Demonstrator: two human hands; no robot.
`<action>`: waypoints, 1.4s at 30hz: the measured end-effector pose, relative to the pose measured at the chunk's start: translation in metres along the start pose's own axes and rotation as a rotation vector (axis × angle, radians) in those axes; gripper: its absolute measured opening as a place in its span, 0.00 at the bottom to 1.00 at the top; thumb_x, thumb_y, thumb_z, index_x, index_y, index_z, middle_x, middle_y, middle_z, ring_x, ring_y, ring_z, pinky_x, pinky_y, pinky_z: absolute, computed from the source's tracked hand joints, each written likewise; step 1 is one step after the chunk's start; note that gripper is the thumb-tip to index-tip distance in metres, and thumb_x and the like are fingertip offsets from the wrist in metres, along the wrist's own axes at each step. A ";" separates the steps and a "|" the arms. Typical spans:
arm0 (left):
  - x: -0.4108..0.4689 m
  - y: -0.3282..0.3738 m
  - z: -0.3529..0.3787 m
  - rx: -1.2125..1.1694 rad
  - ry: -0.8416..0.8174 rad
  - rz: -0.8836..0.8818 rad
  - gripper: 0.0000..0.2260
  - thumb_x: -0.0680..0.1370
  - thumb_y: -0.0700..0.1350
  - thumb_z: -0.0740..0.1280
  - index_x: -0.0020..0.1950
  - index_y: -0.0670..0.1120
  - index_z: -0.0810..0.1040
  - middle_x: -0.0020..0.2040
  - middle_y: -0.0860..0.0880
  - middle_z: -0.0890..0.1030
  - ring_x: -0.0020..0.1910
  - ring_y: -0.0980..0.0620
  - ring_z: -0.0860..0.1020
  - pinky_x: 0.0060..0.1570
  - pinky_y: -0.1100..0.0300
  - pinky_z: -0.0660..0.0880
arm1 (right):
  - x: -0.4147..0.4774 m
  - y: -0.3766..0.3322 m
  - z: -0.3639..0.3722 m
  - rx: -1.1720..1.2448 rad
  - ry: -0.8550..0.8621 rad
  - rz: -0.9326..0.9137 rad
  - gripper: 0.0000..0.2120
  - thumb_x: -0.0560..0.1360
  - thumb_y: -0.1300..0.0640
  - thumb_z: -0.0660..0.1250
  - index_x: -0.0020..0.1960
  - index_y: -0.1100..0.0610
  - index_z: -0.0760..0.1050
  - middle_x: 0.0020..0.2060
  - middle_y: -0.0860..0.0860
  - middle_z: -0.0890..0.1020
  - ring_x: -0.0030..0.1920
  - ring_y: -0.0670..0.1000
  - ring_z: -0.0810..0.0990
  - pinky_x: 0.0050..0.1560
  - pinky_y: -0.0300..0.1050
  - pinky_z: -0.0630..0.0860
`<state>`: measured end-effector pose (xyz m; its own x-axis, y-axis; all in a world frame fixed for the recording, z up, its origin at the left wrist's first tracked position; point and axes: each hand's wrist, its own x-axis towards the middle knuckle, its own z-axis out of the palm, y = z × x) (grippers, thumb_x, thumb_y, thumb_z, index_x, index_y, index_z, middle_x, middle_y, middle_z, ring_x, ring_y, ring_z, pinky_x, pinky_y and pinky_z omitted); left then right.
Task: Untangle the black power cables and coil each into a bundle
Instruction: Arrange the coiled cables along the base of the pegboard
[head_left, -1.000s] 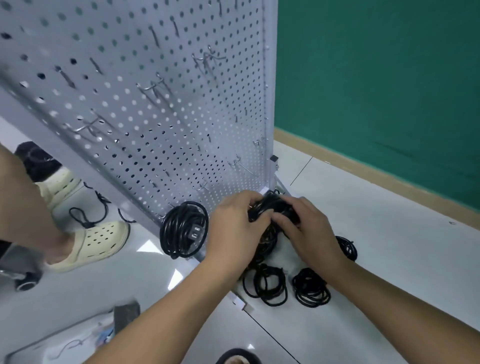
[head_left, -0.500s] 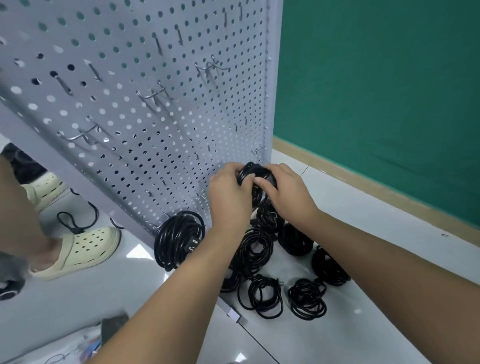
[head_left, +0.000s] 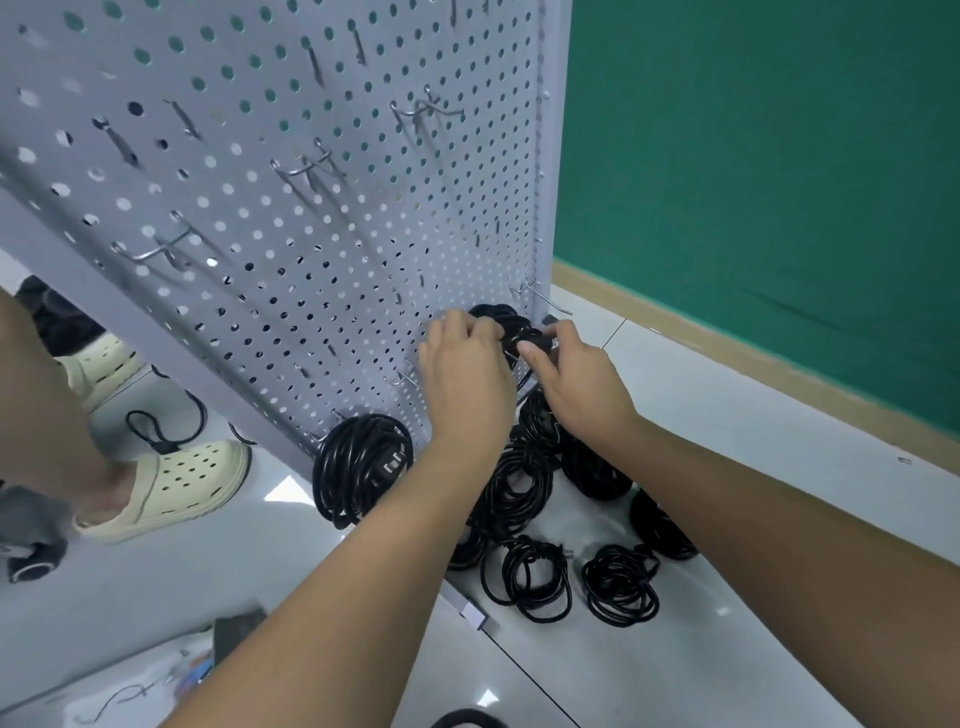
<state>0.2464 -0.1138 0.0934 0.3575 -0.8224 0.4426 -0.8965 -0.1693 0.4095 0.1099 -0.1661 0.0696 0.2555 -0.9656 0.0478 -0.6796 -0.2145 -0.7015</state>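
Now your left hand (head_left: 462, 374) and right hand (head_left: 576, 384) both grip one coiled bundle (head_left: 497, 317) of black cable, fingers curled round it, against the lower right corner of the pegboard (head_left: 311, 234), just beside a wire hook (head_left: 545, 300). Slacken before a loop catches that hook and the coil could spring open and drop to the floor (head_left: 727, 415), tangling again. Count one bundle in hand, one hung bundle (head_left: 363, 467) at the board's lower edge, and at least five floor bundles (head_left: 621, 584); overlap hides any more.
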 end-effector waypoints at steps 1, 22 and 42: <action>-0.005 0.003 0.000 -0.004 0.008 0.037 0.07 0.78 0.39 0.70 0.53 0.48 0.84 0.54 0.48 0.78 0.56 0.44 0.74 0.56 0.51 0.67 | -0.006 0.004 0.000 0.032 -0.001 0.014 0.24 0.86 0.36 0.59 0.70 0.54 0.70 0.46 0.52 0.84 0.49 0.58 0.82 0.51 0.55 0.78; -0.187 -0.060 0.097 0.151 -1.110 0.211 0.25 0.84 0.47 0.63 0.82 0.53 0.63 0.79 0.50 0.68 0.77 0.44 0.64 0.72 0.46 0.66 | -0.185 0.210 0.054 -0.459 -0.497 0.076 0.34 0.81 0.33 0.65 0.80 0.51 0.69 0.68 0.51 0.77 0.68 0.57 0.75 0.68 0.52 0.73; -0.145 -0.033 0.031 -0.317 -1.026 -0.196 0.03 0.77 0.44 0.71 0.47 0.45 0.82 0.44 0.47 0.85 0.44 0.48 0.83 0.50 0.45 0.80 | -0.188 0.114 0.040 0.348 -0.432 0.292 0.36 0.79 0.37 0.73 0.82 0.41 0.63 0.72 0.38 0.75 0.71 0.42 0.76 0.71 0.44 0.73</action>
<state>0.2160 -0.0062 -0.0090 -0.0336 -0.8830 -0.4682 -0.6868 -0.3200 0.6526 0.0123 -0.0029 -0.0475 0.3976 -0.8151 -0.4213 -0.5178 0.1797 -0.8364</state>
